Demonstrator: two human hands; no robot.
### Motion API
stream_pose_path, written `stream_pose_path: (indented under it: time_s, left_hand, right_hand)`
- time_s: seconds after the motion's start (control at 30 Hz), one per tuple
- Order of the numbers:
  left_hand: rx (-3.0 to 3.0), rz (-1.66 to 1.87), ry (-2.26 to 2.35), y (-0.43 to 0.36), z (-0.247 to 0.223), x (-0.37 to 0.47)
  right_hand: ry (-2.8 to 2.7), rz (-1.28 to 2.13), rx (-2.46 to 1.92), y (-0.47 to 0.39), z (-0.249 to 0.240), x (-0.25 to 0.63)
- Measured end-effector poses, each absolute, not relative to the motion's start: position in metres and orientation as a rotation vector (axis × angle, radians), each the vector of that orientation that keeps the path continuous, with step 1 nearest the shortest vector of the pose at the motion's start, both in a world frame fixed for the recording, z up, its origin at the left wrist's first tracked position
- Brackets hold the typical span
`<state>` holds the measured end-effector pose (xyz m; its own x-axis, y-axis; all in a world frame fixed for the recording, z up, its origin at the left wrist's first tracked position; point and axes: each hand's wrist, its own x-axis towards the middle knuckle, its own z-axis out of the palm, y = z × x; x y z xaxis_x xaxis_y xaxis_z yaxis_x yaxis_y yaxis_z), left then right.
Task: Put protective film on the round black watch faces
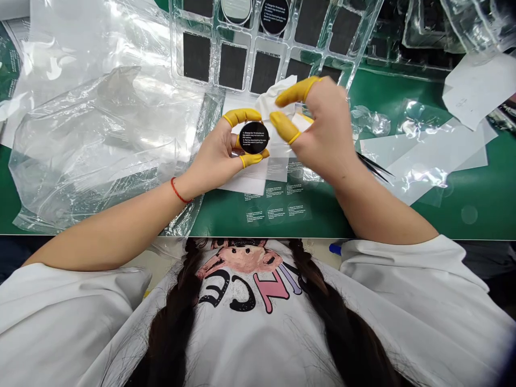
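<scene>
Round watch face in left-hand grasp, right fingertips parted beside it

Landmark for all positions: the round black watch face (253,138). Left hand (217,153), in yellow rubber finger cots (242,116), grasps it by the edge, with fingers on the far rim and thumb on the near rim. Small white print faces up. A thin red cord bracelet (179,191) circles the left wrist. Right hand (280,114), also in yellow cots, is just right of the watch face: thumb and forefinger released, tips apart. Its other fingers are curled and partly hidden; cannot tell whether they hold anything.

Crumpled white cloth (284,88) lies beyond and slightly right of the watch face. White paper sheets (250,184) are beneath and on the near side. Nearer still, a clear sticker sheet with white-printed circles (276,208) lies on the green tabletop (463,223). Beyond the watch face: clear plastic compartment tray (214,56), with black square pads (196,56), a second black disc with white print (274,15) and a pale round disc (236,9). Left of the watch face: large clear plastic bags (100,140). Well to its right: dark slender tweezers (374,167), beside overlapping translucent white sheets (407,161)
</scene>
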<state>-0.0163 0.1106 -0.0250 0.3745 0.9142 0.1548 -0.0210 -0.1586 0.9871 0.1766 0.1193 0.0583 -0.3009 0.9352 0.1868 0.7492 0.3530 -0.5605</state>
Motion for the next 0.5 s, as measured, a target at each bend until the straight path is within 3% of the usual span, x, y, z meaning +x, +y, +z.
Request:
stream_pose_path:
  time_s: [0.1, 0.23, 0.5]
  left_hand:
    - [1.444, 1.014, 0.853, 0.113, -0.024, -0.015]
    - [1.422, 0.984, 0.841, 0.117, -0.024, -0.016]
    - [1.446, 0.993, 0.847, 0.116, -0.020, -0.016]
  right_hand:
    - [-2.315, 0.237, -1.771, 0.125, 0.064, 0.195]
    - [-2.421, 0.220, -2.087, 0.129, 0.047, 0.219]
    - [-2.172, 0.409, -1.977, 0.133, 0.036, 0.234]
